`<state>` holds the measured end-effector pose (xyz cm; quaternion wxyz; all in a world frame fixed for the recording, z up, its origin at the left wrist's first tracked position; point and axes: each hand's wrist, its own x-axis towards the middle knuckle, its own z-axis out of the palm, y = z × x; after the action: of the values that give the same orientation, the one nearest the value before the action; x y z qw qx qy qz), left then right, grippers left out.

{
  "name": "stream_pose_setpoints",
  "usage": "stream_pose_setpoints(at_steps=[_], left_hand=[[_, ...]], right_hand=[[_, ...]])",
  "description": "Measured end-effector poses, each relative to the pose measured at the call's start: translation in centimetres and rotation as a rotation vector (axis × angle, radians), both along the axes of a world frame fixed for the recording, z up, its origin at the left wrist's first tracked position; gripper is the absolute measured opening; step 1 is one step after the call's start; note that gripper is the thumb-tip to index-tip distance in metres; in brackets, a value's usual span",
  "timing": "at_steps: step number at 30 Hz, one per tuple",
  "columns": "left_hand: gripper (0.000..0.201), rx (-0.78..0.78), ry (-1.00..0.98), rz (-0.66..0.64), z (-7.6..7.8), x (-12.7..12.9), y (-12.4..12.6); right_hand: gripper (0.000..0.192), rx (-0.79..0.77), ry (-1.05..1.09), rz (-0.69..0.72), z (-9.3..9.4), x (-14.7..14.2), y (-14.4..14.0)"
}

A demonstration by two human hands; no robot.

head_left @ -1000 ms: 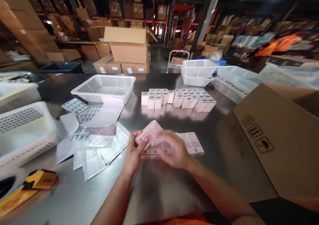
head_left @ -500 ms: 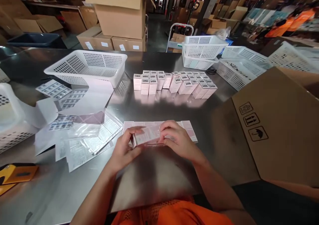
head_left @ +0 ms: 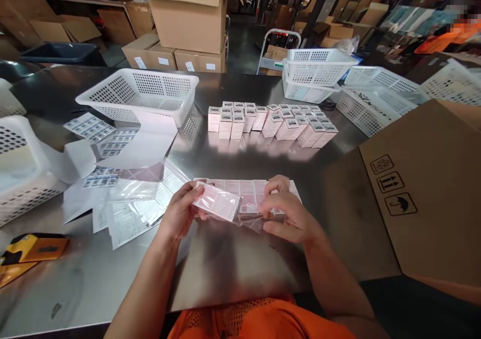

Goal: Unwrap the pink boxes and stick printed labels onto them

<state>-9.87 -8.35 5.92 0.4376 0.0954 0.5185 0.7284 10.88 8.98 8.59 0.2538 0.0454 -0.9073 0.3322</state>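
Observation:
My left hand (head_left: 181,213) grips one end of a small pale pink box (head_left: 220,202) inside a clear plastic bag, thumb on top. Loose plastic (head_left: 252,223) hangs from the box's right end. Just past it is my right hand (head_left: 291,213), with thumb and fingers apart and nothing visible between them. Beneath both hands, a row of flat-lying pink boxes (head_left: 247,191) stretches along the steel table; the hands partly cover it. Farther back, several similar boxes (head_left: 237,126) stand upright in a cluster, printed labels on their tops.
Sticker sheets (head_left: 92,127), papers and plastic bags lie at the left, near a white basket (head_left: 137,98). A yellow-and-black tool (head_left: 41,249) rests front left. An open carton (head_left: 424,194) borders the right side. Stacked white baskets (head_left: 315,73) stand at the back right.
My right hand has let go of the plastic and moved right, its fingers opening. The bagged box in my left hand has turned so its broad face shows. The view has shifted slightly.

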Motion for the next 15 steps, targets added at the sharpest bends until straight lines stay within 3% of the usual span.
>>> stream_pose_setpoints(at_steps=[3,6,10,15], left_hand=[[0.039,-0.009,0.11,0.144,-0.6,0.1,-0.1],[0.038,-0.088,0.312,0.292,-1.1,0.8,-0.3],[0.033,-0.249,0.653,0.529,-1.4,1.7,-0.7],[0.026,-0.164,0.692,0.757,-1.5,2.4,-0.4]], right_hand=[[0.016,0.322,-0.005,-0.183,0.0,-0.5,-1.0],[0.021,0.356,-0.067,-0.365,-0.9,-1.6,-2.4],[0.034,0.037,-0.142,-0.408,-2.5,-2.9,-3.8],[0.038,-0.475,-0.141,-0.499,-3.9,-3.9,-4.8]])
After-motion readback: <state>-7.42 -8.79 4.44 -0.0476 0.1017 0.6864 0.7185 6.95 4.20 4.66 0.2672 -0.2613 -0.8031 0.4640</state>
